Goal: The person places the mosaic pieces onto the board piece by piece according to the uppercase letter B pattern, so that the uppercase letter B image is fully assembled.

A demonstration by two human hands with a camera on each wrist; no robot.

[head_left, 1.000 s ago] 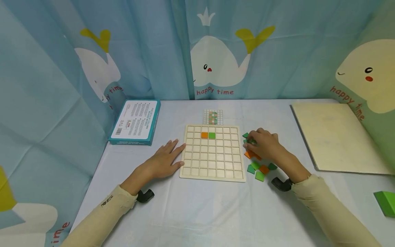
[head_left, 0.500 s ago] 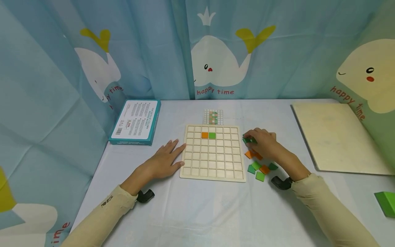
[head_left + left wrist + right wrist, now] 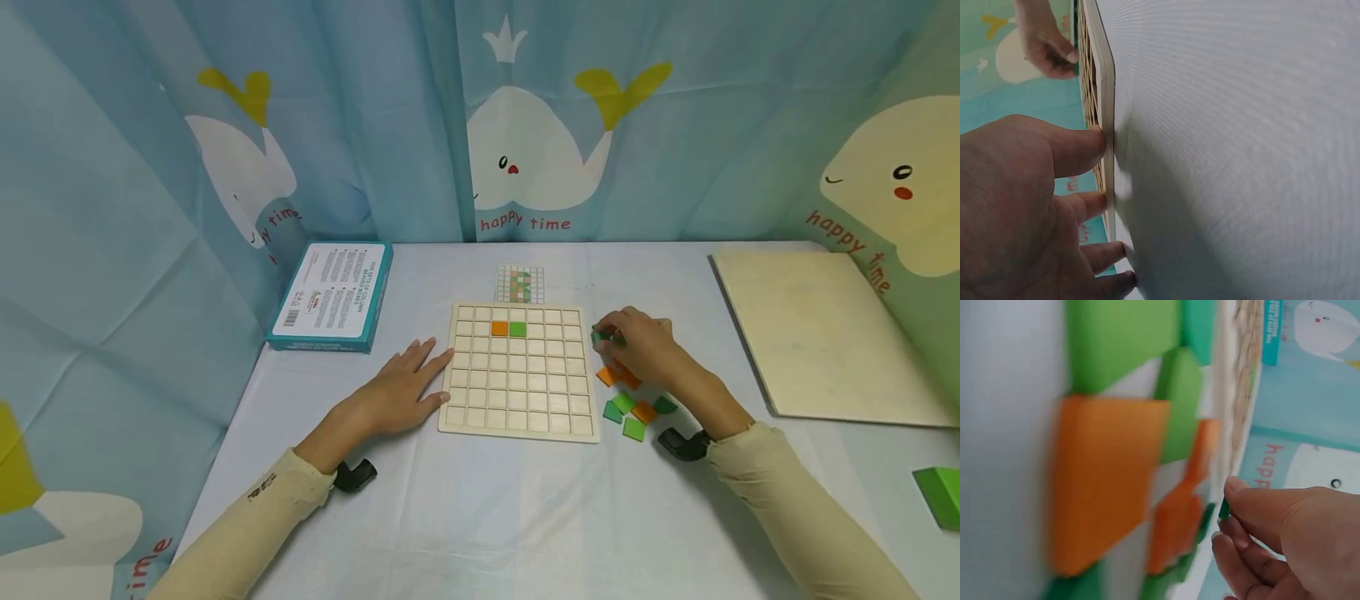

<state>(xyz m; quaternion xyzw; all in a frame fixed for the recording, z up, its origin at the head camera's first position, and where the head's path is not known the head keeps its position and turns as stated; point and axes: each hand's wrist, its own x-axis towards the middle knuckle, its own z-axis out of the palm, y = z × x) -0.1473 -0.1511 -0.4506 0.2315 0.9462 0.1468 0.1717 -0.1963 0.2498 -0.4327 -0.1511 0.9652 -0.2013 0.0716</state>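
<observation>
The wooden grid board (image 3: 517, 425) lies flat, with an orange square tile (image 3: 499, 328) and a light green square tile (image 3: 517, 329) side by side in its second row. Against the board's left edge rest the thumb and fingertips of my left hand (image 3: 401, 392), its fingers spread; the left wrist view shows this contact with the board edge (image 3: 1107, 81). To the board's right, my right hand (image 3: 641, 343) pinches a dark green tile (image 3: 1224, 508) between thumb and fingers. Beneath and near that hand lie loose orange tiles (image 3: 607, 376) and green tiles (image 3: 633, 429), some partly covered.
A small pattern card (image 3: 520, 284) lies behind the board. At the back left is a teal box (image 3: 330, 296). A large pale panel (image 3: 825, 333) lies on the right, with a green block (image 3: 937, 496) at the right edge. Curtains (image 3: 405, 125) hang behind the table.
My right hand has shifted slightly among the dark green tiles, and one now shows at its fingertips. The left hand stays at the board's edge. The two tiles on the board have not moved.
</observation>
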